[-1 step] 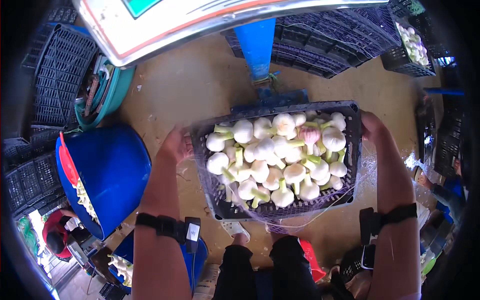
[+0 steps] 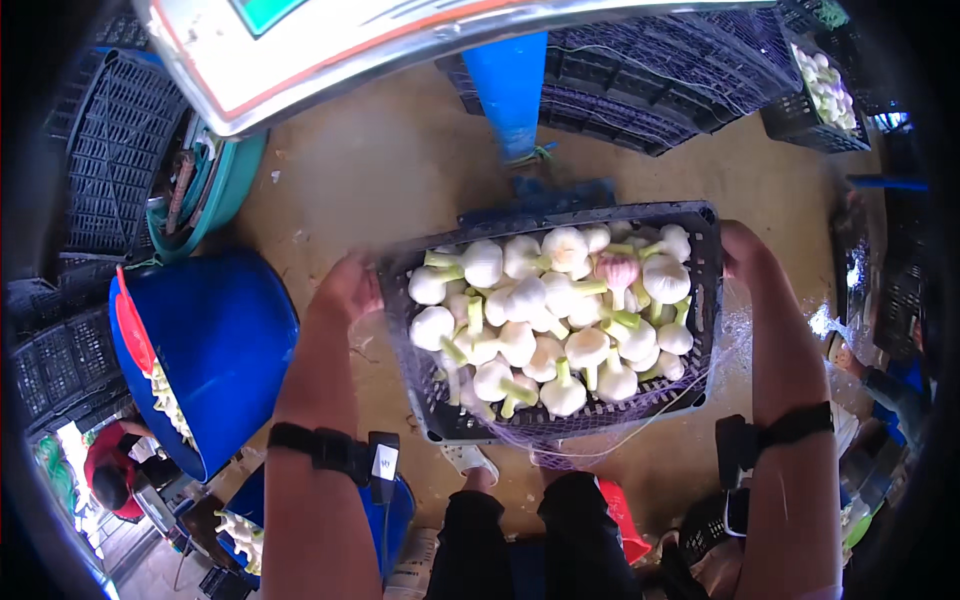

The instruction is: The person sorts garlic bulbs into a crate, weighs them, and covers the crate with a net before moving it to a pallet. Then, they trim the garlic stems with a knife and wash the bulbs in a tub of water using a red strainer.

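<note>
I hold a dark plastic crate point(image 2: 700, 300) lined with purple mesh netting in front of me, above the sandy floor. It is filled with several white garlic bulbs point(image 2: 545, 315) with trimmed green stems; one bulb point(image 2: 617, 270) is pinkish. My left hand point(image 2: 348, 288) grips the crate's left rim and my right hand point(image 2: 745, 250) grips its right rim. Both wrists wear black straps with small devices.
A big blue tub point(image 2: 215, 345) with garlic inside stands at the left, and stacked dark crates point(image 2: 110, 150) lie beyond it. A blue post point(image 2: 515, 85) and a weighing scale platform point(image 2: 330, 50) are ahead. Another crate of garlic point(image 2: 825, 95) sits top right. People sit low at both sides.
The crate and both hands have shifted very slightly to the left; the grip is the same.
</note>
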Available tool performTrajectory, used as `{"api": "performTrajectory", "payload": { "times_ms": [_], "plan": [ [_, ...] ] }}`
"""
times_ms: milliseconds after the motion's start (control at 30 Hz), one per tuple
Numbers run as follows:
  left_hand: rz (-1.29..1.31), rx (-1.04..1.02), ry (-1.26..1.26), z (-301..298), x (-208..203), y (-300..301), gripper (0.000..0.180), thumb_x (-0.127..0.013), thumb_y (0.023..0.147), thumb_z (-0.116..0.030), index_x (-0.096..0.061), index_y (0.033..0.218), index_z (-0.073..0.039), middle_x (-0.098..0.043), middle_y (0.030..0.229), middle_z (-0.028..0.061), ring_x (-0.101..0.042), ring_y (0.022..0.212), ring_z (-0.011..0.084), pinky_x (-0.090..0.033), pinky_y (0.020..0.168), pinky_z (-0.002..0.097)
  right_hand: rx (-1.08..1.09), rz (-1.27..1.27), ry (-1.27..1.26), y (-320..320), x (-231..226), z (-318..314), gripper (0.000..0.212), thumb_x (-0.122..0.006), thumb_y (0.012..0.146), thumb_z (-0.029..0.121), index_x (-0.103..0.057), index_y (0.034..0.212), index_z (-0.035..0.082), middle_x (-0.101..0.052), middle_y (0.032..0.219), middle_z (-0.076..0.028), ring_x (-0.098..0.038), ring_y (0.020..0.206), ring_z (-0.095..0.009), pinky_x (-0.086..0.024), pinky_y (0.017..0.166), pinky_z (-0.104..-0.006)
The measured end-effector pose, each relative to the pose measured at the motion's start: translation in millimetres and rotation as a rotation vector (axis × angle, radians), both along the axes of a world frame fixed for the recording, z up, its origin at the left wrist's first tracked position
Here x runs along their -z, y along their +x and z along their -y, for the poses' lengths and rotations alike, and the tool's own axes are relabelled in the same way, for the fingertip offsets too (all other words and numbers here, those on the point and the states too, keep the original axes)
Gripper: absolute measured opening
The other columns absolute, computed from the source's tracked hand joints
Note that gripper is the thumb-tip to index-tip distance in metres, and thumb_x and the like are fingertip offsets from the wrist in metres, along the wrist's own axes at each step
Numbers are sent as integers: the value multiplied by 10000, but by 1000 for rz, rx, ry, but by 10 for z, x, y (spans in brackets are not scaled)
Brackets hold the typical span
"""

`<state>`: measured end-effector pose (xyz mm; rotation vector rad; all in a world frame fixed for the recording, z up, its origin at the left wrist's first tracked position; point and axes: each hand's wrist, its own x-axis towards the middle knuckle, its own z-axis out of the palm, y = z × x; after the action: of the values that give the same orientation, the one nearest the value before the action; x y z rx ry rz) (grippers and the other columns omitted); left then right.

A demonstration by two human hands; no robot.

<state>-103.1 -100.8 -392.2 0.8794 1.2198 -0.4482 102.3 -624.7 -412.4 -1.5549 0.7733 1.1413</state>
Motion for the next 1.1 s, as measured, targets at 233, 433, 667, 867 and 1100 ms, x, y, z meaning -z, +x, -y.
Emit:
{"api": "performTrajectory", "payload": {
  "times_ms": [233,433,667,867,1100],
  "plan": [
    [-253,539,13,-252,95,297,229,-508,838,-297,-524,724,-100,-456,555,2,-420,436,123,-241,310,321,-167,47,-195,252,84,210,193,-479,862,211,-513,683,148,-473,556,23,-414,426,-64,-233,315,-254],
    [197,627,1342,-252,216,264,188,-550,807,-185,-633,796,-16,-603,651,94,-548,542,195,-440,505,340,446,564,-24,288,-148,-442,119,-477,906,188,-479,848,85,-583,743,-68,-563,597,-160,-486,580,-265],
    [400,222,1472,986,-1107,-13,164,-524,855,-107,-615,878,28,-617,806,146,-544,708,180,-445,672,303,493,974,-7,-442,-1157,-143,161,-474,919,191,-507,854,48,-559,729,-54,-578,682,-151,-507,657,-302],
    [831,627,1543,1625,-1861,-722,94,-524,808,7,-607,852,14,-603,773,131,-577,682,293,-468,641,347,-353,1318,-592,-1696,-2197,-217,96,-542,857,59,-589,815,-13,-644,779,-128,-628,717,-200,-485,658,-287],
    [916,459,1374,1880,-2355,-1101,115,-600,760,17,-587,874,3,-611,787,119,-576,684,279,-472,648,357,-116,1342,-369,-1894,-2835,-525,18,-563,815,-17,-578,806,-14,-623,725,-117,-597,630,-159,-475,599,-266]
  ]
}}
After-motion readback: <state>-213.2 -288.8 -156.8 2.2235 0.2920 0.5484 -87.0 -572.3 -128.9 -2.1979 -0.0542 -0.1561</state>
